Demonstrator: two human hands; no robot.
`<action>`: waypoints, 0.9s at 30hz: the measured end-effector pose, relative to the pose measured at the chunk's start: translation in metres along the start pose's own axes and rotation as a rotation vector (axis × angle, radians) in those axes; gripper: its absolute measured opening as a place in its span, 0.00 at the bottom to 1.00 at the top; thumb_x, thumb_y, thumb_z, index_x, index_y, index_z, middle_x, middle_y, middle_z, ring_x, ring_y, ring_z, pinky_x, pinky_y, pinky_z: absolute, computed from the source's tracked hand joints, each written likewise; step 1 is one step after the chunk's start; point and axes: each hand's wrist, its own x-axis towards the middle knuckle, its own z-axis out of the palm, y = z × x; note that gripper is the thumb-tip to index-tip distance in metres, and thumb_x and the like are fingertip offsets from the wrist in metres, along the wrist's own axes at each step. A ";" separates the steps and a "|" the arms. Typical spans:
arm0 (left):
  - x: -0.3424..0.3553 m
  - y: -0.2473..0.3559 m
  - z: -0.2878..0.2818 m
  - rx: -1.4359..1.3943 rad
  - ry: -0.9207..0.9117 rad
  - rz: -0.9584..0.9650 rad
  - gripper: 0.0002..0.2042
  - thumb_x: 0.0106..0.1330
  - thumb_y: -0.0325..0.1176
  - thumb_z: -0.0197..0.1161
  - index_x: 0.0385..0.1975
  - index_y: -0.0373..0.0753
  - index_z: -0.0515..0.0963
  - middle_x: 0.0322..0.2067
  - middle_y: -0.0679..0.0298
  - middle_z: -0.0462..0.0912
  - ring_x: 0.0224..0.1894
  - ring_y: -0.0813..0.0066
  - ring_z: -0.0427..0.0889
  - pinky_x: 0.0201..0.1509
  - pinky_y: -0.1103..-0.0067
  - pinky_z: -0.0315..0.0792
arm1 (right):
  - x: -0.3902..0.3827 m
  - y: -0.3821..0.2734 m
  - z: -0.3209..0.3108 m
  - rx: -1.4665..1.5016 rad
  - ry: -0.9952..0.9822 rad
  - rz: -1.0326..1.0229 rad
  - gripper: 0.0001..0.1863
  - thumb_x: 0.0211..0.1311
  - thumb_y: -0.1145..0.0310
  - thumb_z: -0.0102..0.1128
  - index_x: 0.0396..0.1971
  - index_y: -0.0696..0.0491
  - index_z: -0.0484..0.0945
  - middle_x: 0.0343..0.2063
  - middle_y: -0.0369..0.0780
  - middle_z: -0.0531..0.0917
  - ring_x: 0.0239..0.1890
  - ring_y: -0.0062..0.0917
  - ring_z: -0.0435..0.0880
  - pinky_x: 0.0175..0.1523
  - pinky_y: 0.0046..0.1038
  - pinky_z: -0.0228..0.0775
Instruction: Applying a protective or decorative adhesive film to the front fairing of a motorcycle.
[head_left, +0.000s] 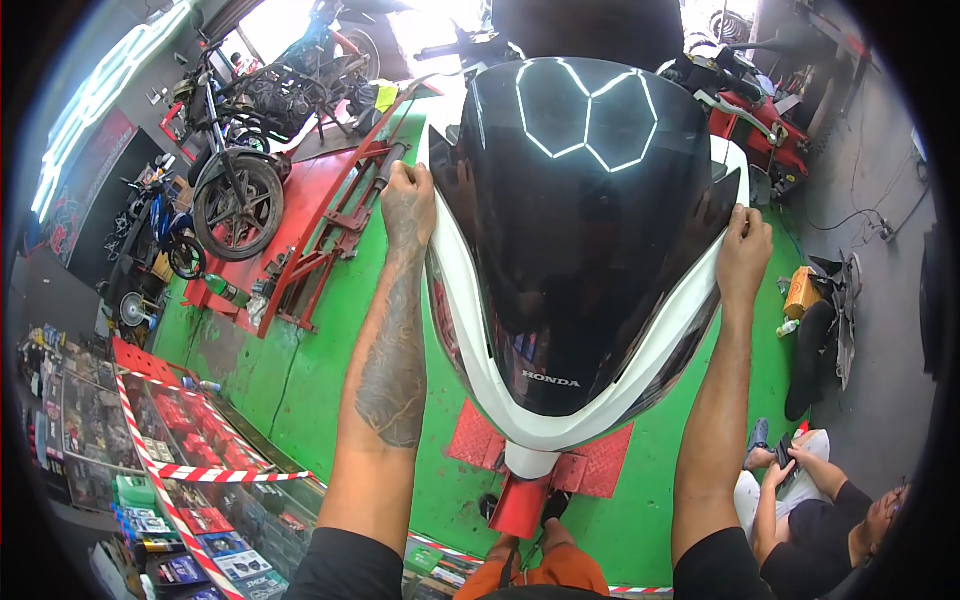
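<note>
The front of a scooter fills the middle, with a large dark, glossy windscreen (590, 270) framed by a white V-shaped front panel (545, 428). My left hand (410, 200) is closed on the panel's upper left edge, fingers curled in. On the opposite side, my right hand (745, 250) grips the upper right edge, a little lower than the left. Both arms reach out straight from the lower edge. Beneath the panel's tip shows a white front fender (530, 462) above a red stand (520, 505). The fingertips behind the panel are hidden.
At left a motorcycle (240, 190) stands on a red lift (300, 230). A glass display case (200, 470) with striped tape is at lower left. A seated person (820, 520) holds a phone at lower right. Dark parts and a yellow container (801, 292) lie along the right wall.
</note>
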 end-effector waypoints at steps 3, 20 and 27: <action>-0.002 0.000 0.000 -0.023 0.007 0.010 0.17 0.74 0.42 0.57 0.31 0.33 0.72 0.25 0.46 0.82 0.32 0.43 0.85 0.39 0.56 0.74 | 0.000 0.006 -0.001 -0.009 -0.010 -0.032 0.18 0.77 0.56 0.52 0.39 0.57 0.80 0.34 0.49 0.79 0.38 0.45 0.77 0.47 0.44 0.67; -0.001 -0.007 0.003 -0.101 0.066 -0.017 0.16 0.71 0.43 0.61 0.29 0.34 0.74 0.24 0.50 0.81 0.28 0.56 0.83 0.36 0.62 0.73 | -0.003 0.007 -0.004 0.059 -0.034 -0.071 0.16 0.78 0.60 0.53 0.40 0.59 0.79 0.34 0.48 0.78 0.37 0.40 0.77 0.46 0.40 0.69; -0.001 -0.013 0.001 -0.172 0.134 -0.087 0.16 0.70 0.42 0.66 0.29 0.33 0.77 0.24 0.52 0.83 0.29 0.56 0.85 0.35 0.62 0.74 | -0.002 0.013 0.002 0.019 -0.021 -0.083 0.17 0.77 0.59 0.54 0.41 0.60 0.80 0.32 0.47 0.78 0.36 0.40 0.78 0.44 0.41 0.69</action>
